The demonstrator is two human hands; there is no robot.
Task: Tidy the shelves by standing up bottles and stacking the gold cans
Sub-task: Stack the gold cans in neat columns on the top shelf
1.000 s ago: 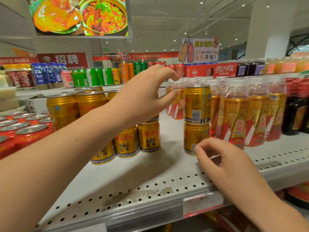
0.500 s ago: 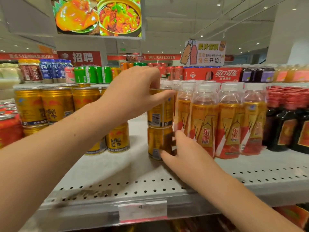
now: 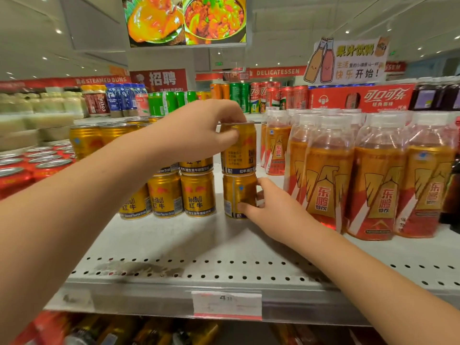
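Centre frame: a two-high stack, gold with blue base bands. My left hand [image 3: 196, 133] curls over the top can [image 3: 242, 150], thumb on its side. My right hand [image 3: 273, 210] pinches the bottom can [image 3: 237, 192]. Just left, three more gold cans [image 3: 198, 195] in the front row, others on top. Right: three upright orange bottles [image 3: 373, 185] in front, more behind. All on the white shelf [image 3: 174, 245].

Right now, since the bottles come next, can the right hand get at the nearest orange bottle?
Probably yes: the right hand holds the lower gold can, and the nearest orange bottle stands just right of it on the shelf, with nothing between them, once it lets go.
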